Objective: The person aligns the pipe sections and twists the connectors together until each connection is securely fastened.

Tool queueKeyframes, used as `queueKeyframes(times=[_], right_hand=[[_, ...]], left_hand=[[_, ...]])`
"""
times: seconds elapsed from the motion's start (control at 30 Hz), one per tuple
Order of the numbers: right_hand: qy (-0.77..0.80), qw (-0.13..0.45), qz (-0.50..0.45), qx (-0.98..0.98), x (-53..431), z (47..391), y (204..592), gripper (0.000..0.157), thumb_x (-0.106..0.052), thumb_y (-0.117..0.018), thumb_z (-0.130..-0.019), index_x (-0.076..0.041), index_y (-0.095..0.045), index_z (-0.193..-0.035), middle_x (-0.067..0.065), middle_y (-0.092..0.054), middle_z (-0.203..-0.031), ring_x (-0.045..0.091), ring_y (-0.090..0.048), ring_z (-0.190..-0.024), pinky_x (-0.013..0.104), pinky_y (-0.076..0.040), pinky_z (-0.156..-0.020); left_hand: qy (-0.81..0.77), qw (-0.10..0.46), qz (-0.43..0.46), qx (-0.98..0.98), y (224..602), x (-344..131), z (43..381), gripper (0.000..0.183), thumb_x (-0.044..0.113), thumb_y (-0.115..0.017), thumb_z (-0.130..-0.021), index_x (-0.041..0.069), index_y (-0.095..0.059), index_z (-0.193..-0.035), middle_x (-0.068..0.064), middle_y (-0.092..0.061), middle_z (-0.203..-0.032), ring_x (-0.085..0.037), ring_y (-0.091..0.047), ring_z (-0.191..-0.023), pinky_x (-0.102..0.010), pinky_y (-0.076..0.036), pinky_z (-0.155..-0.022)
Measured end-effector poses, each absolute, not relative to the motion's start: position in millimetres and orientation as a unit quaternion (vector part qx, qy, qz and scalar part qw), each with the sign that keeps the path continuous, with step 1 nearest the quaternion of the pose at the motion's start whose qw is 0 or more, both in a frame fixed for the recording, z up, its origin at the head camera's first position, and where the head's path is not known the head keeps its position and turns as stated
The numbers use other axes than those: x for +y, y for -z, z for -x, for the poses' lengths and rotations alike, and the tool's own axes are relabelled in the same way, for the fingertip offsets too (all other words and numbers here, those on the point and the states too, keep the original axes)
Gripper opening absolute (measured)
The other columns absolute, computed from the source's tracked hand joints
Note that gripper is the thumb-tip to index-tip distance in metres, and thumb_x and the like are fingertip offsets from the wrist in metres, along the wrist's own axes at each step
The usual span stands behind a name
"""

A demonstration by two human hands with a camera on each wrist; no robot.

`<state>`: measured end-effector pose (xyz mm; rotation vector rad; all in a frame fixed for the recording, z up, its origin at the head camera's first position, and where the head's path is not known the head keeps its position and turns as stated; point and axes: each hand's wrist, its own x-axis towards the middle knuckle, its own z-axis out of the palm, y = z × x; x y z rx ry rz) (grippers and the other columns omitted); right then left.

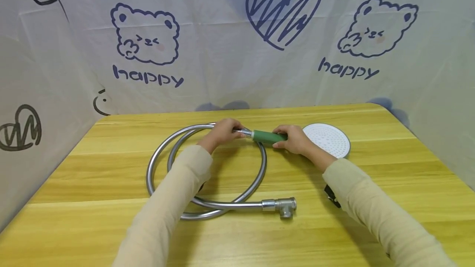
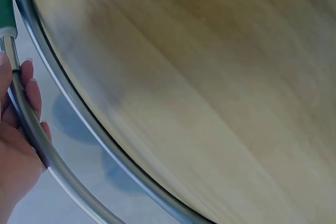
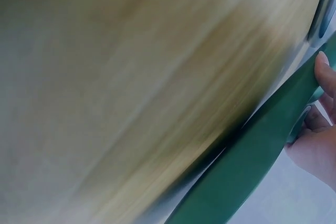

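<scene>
A hand shower with a white nozzle face (image 1: 328, 140) and a green handle (image 1: 268, 137) lies over the table's far half. My right hand (image 1: 295, 139) grips the handle, thumb and fingers on either side; the right wrist view shows the green handle (image 3: 257, 145) close up. My left hand (image 1: 225, 130) holds the end of the silver shower hose (image 1: 241, 205). In the left wrist view, the fingers wrap the hose (image 2: 31, 127) just below its metal connector (image 2: 10, 48), which meets the handle's end. Whether the thread is engaged cannot be seen.
The hose lies in loops on the wooden table (image 1: 111, 226). Its other end carries a metal tee-shaped fitting (image 1: 286, 207) near the table's middle. A black piece (image 1: 331, 196) shows under the right sleeve. White cloth (image 1: 215, 65) with drawings stands behind the table.
</scene>
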<state>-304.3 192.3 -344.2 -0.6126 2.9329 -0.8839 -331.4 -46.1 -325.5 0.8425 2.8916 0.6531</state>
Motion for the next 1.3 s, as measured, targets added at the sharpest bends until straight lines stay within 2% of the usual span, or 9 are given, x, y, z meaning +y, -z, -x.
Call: queueKeyframes(times=[0.7,0.87,1.0,1.1,1.3], right_hand=[[0.282,0.006,0.203,0.938,192.4,304.1,344.0,0.038,-0.014,-0.070,-0.082,0.001,-0.060,-0.115,0.024,-0.063,-0.113,0.035,-0.059,-0.100,0.044,-0.047,-0.085],[0.279,0.006,0.202,0.939,192.8,304.5,344.6,0.038,-0.014,-0.070,-0.082,0.002,-0.060,-0.116,0.024,-0.063,-0.112,0.035,-0.059,-0.099,0.044,-0.047,-0.085],[0.279,0.008,0.201,0.939,192.2,304.2,344.1,0.038,-0.014,-0.070,-0.083,0.002,-0.060,-0.116,0.024,-0.063,-0.112,0.034,-0.060,-0.099,0.044,-0.047,-0.085],[0.280,0.009,0.201,0.938,192.1,303.9,343.9,0.038,-0.013,-0.070,-0.083,0.002,-0.060,-0.116,0.024,-0.063,-0.112,0.035,-0.060,-0.099,0.044,-0.048,-0.085],[0.279,0.010,0.201,0.939,192.2,304.5,344.1,0.037,-0.013,-0.070,-0.083,0.002,-0.060,-0.115,0.024,-0.063,-0.112,0.035,-0.060,-0.100,0.044,-0.047,-0.085]], left_hand=[[-0.203,-0.009,-0.245,0.948,327.3,-41.4,329.7,0.022,0.022,-0.074,-0.078,0.008,-0.065,-0.092,-0.006,-0.069,-0.092,-0.021,-0.062,-0.087,-0.038,-0.045,-0.083],[-0.216,-0.007,-0.259,0.941,328.7,-42.9,330.9,0.028,0.020,-0.073,-0.079,0.004,-0.065,-0.100,-0.009,-0.070,-0.096,-0.023,-0.064,-0.089,-0.038,-0.045,-0.086],[-0.207,-0.009,-0.293,0.933,328.1,-44.9,330.6,0.028,0.022,-0.069,-0.084,0.001,-0.067,-0.102,-0.012,-0.071,-0.094,-0.022,-0.063,-0.082,-0.034,-0.046,-0.079],[-0.189,-0.008,-0.303,0.934,326.8,-44.2,330.1,0.024,0.022,-0.064,-0.088,0.002,-0.071,-0.099,-0.011,-0.072,-0.093,-0.021,-0.060,-0.077,-0.033,-0.045,-0.073],[-0.171,0.000,-0.276,0.946,325.5,-41.0,329.1,0.025,0.024,-0.061,-0.090,0.006,-0.071,-0.103,-0.008,-0.071,-0.099,-0.021,-0.064,-0.089,-0.036,-0.046,-0.082]])
